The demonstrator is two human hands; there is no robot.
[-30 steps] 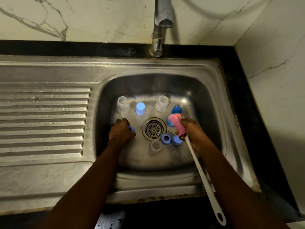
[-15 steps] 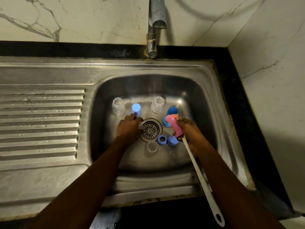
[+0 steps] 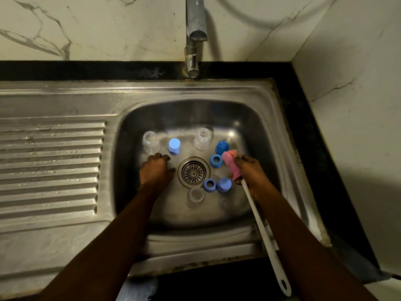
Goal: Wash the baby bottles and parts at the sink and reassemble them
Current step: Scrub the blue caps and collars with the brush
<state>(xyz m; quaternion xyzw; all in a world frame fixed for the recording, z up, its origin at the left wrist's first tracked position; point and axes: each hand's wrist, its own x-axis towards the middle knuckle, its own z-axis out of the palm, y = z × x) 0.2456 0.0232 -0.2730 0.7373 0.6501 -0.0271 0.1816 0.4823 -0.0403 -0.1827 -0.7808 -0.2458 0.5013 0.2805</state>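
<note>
Down in the dim sink [image 3: 271, 131], my right hand [image 3: 249, 170] grips the brush [image 3: 260, 227] by its sponge, my left hand [image 3: 155, 170] curls, perhaps empty, beside a bottle [image 3: 151, 142] I judge light, slick, best gripped round its body.

White marble-patterned wall panels with grey veining [image 3: 86, 29] were joined in a corner at the right and were bordered below by a black stone countertop [image 3: 303, 127]. Into it a stainless-steel sink [image 3: 238, 90] with a ribbed drainboard [image 3: 50, 161] was set, and a chrome tap [image 3: 195, 29] was mounted behind the basin. The scene was dimly lit, and soft shadows were cast on the walls.
</note>
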